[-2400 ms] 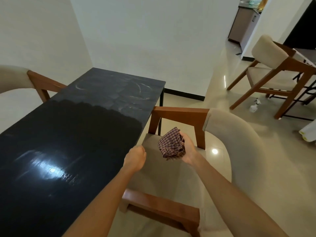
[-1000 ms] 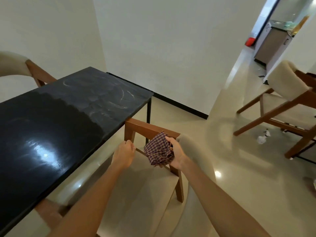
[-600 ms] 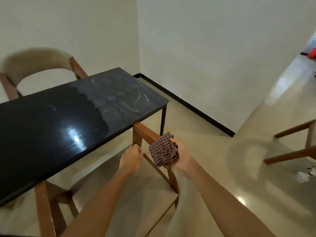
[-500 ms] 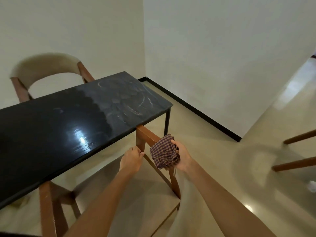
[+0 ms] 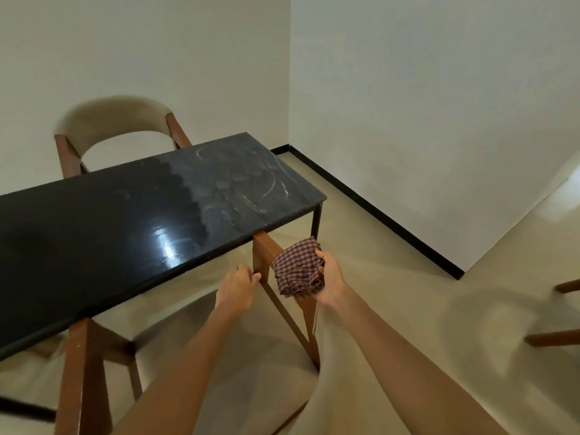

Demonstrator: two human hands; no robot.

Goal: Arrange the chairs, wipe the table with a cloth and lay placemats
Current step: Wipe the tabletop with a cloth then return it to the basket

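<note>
A wooden chair with a beige seat stands below me, its front pushed under the black table. My left hand grips the chair's right armrest near its front post. My right hand rests on the same armrest further back and holds a crumpled red-and-white checked cloth. The table's far right part shows dusty smears; its near part is glossy. No placemats are in view.
A second beige chair stands on the table's far side against the wall. Legs of another chair show at the right edge. White walls with a black skirting close the corner. Bare beige floor lies to the right.
The view has swung left and I have come round behind the chair. The chair has turned and slid under the table. Both hands keep their hold.
</note>
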